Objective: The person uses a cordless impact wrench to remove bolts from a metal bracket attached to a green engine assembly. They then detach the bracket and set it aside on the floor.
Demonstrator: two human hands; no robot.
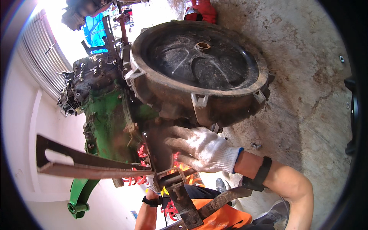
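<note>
My right hand [207, 150] wears a white knit glove with a blue cuff. Its fingers stretch leftward, spread apart, and their dirty tips lie against a dark metal plate [155, 147] below the wheel. My left hand [152, 184], also gloved, is mostly hidden behind a rusty metal frame [182, 199], so its fingers do not show. A long slotted steel bar [88, 165] juts left from that frame. Above my right hand is a large black wheel [207, 57] with lugs round its rim. It sits beside a green machine housing [105, 122].
A dark, greasy engine block [94, 73] adjoins the housing at the upper left. A green curved arm [82, 195] with a round end hangs at the lower left. Small metal parts [256, 146] lie on the stained concrete floor [303, 88]. A red object [205, 9] stands beyond the wheel.
</note>
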